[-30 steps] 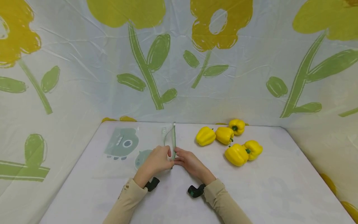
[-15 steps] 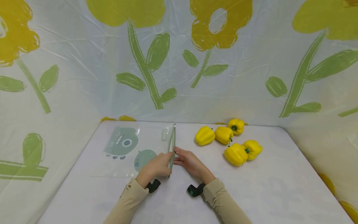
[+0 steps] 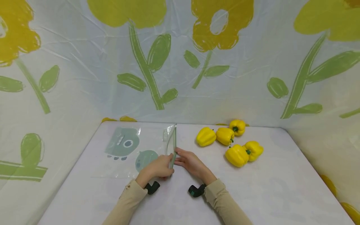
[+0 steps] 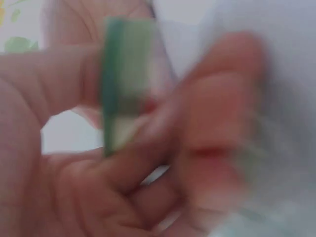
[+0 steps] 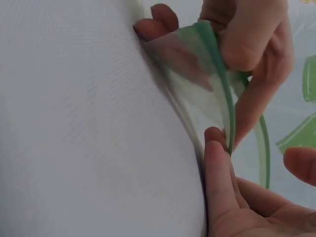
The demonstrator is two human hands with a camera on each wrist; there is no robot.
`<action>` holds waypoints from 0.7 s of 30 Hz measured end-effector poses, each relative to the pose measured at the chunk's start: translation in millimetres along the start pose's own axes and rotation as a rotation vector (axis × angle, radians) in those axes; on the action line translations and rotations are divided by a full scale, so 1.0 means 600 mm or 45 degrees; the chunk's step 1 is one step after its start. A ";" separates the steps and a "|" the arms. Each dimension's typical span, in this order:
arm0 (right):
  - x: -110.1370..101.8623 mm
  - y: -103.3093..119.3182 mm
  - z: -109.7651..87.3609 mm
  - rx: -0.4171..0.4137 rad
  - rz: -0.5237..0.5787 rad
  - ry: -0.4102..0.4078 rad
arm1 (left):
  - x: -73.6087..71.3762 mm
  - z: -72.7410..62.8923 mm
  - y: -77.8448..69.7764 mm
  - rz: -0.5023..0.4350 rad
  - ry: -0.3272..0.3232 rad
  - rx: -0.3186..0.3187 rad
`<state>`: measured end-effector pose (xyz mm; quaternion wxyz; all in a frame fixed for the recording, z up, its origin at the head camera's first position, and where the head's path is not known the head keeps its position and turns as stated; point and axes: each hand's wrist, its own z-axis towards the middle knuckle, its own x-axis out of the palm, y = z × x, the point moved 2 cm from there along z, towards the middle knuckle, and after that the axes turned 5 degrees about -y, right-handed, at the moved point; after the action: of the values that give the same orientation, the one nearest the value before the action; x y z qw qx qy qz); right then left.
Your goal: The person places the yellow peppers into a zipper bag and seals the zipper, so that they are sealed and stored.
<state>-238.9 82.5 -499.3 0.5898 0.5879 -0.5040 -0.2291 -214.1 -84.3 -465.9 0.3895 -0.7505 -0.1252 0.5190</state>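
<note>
A clear zip bag (image 3: 123, 142) printed with pale green creatures lies on the table, its green-edged mouth raised and parted at the right. My left hand (image 3: 157, 165) pinches the near part of this mouth between thumb and fingers. In the left wrist view the green zip strip (image 4: 109, 89) passes between the left thumb and blurred fingers. My right hand (image 3: 194, 164) touches the mouth from the right. Its fingers (image 5: 219, 173) look fairly straight against the bag in the right wrist view, low by the table, with the thumb apart from them.
Several yellow bell peppers (image 3: 206, 137) sit in a loose group right of the bag on the white table (image 3: 270, 193). A flower-printed cloth (image 3: 247, 90) hangs behind and at both sides.
My left hand has shifted slightly toward me along the bag's mouth and taken a new hold there. The gap in the mouth narrowed, then widened again. My right hand stayed nearly still.
</note>
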 end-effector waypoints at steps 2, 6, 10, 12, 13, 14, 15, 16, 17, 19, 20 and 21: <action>-0.001 -0.002 0.001 -0.001 -0.001 -0.006 | -0.002 0.001 0.006 -0.019 -0.050 0.050; -0.002 -0.005 0.003 0.001 -0.016 -0.015 | -0.004 -0.003 0.018 -0.118 -0.131 0.130; -0.004 -0.005 0.003 0.003 -0.038 -0.022 | -0.007 -0.008 0.024 -0.175 -0.161 0.158; -0.003 -0.004 0.002 -0.003 -0.057 -0.025 | -0.008 -0.010 0.027 -0.185 -0.160 0.155; -0.004 -0.003 0.001 -0.010 -0.074 -0.032 | -0.009 -0.011 0.027 -0.198 -0.159 0.159; -0.004 -0.002 0.001 -0.016 -0.094 -0.043 | -0.009 -0.012 0.027 -0.204 -0.157 0.158; -0.004 -0.001 0.000 -0.024 -0.117 -0.052 | -0.009 -0.012 0.028 -0.210 -0.155 0.158; -0.003 0.000 -0.001 -0.032 -0.144 -0.062 | -0.009 -0.012 0.028 -0.206 -0.156 0.160; -0.003 0.002 -0.002 -0.039 -0.175 -0.073 | -0.009 -0.012 0.028 -0.201 -0.159 0.163; -0.004 0.005 -0.004 -0.053 -0.249 -0.098 | -0.007 -0.010 0.027 -0.183 -0.158 0.163; -0.004 0.008 -0.005 -0.058 -0.288 -0.112 | -0.006 -0.009 0.027 -0.173 -0.158 0.162; -0.004 0.011 -0.006 -0.065 -0.328 -0.124 | -0.005 -0.009 0.027 -0.164 -0.159 0.159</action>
<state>-238.8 87.6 -493.4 0.5452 0.6208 -0.4462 -0.3439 -214.2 -99.4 -474.5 0.4594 -0.6815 -0.1646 0.5453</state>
